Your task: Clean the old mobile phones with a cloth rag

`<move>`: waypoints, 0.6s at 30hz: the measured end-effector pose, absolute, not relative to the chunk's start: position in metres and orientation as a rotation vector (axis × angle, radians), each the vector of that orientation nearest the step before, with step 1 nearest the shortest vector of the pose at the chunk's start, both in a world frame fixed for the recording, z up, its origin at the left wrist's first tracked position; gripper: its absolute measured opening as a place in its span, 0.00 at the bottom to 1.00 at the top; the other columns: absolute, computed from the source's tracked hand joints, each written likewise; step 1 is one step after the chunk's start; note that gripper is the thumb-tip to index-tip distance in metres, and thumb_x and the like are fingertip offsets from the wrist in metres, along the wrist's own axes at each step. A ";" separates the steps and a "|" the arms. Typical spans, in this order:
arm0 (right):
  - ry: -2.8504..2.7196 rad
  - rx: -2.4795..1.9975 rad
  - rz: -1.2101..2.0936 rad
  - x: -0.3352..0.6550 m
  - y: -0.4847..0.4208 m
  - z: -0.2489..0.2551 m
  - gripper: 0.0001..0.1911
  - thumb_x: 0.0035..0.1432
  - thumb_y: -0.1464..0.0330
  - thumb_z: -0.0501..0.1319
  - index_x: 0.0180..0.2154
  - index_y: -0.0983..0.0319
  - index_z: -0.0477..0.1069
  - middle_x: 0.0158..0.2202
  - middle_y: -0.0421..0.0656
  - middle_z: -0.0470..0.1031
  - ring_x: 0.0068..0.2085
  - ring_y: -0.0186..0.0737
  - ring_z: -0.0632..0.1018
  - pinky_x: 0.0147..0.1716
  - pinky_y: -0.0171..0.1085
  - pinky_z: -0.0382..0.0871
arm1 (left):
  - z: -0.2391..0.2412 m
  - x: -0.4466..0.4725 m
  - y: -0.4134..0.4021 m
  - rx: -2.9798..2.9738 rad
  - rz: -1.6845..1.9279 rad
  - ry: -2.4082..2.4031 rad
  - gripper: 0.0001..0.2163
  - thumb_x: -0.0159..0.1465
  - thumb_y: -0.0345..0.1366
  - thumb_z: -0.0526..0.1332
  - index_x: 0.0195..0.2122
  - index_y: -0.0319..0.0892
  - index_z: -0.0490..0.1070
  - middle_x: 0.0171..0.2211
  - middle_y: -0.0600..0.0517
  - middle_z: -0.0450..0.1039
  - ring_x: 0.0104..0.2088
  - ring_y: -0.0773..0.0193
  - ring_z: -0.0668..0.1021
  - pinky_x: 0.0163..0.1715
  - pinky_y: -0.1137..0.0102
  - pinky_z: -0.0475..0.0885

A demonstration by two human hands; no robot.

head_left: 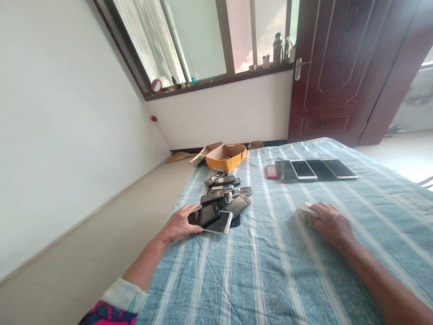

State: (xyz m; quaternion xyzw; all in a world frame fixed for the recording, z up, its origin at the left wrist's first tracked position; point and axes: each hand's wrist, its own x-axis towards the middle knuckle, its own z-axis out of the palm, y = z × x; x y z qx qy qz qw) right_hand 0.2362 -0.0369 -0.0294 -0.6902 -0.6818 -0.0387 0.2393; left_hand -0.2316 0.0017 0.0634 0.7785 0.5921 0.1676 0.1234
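Observation:
At the near end of a heap of old mobile phones, my left hand [181, 223] grips a black smartphone [204, 214] by its left end, thumb on the near side and fingers on the far side. Partly beneath it lies a white-edged smartphone [222, 223], close to my thumb. A silver-edged phone [238, 206] and several keypad phones, one a dark keypad phone [212, 197], fill the rest of the heap. Over on the right, my right hand [333, 222] is closed over a crumpled whitish cloth [306, 212] resting on the bedspread; its fingertips are partly hidden.
A blue striped bedspread [267, 271] covers the surface. Behind the heap stands an open orange cardboard box [226, 163]. Farther right, several phones lie in a row, including a white smartphone [303, 170], beside a small pink-framed item [271, 171]. The left edge drops to a tiled floor [111, 239].

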 end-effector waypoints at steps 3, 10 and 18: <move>-1.865 -1.889 -0.108 0.236 -0.037 -0.029 0.09 0.56 0.72 0.55 0.33 0.55 0.74 0.33 0.40 0.73 0.39 0.42 0.72 0.33 0.36 0.60 | 0.066 -0.236 -0.006 2.191 0.562 1.795 0.33 0.41 0.43 0.72 0.51 0.41 0.73 0.51 0.45 0.75 0.52 0.46 0.75 0.55 0.58 0.67; -1.848 -1.874 -0.132 0.235 -0.036 -0.030 0.10 0.54 0.72 0.55 0.35 0.55 0.74 0.33 0.40 0.74 0.38 0.42 0.71 0.32 0.36 0.59 | 0.081 -0.188 -0.034 2.144 0.647 1.630 0.30 0.45 0.47 0.72 0.50 0.44 0.72 0.46 0.50 0.77 0.48 0.51 0.77 0.49 0.63 0.71; -1.685 -1.705 -0.044 0.226 -0.035 -0.033 0.12 0.53 0.71 0.52 0.33 0.57 0.73 0.31 0.41 0.74 0.33 0.40 0.73 0.31 0.35 0.61 | 0.050 -0.035 -0.023 2.476 0.395 1.563 0.27 0.45 0.47 0.73 0.43 0.37 0.74 0.39 0.44 0.76 0.41 0.48 0.76 0.43 0.60 0.71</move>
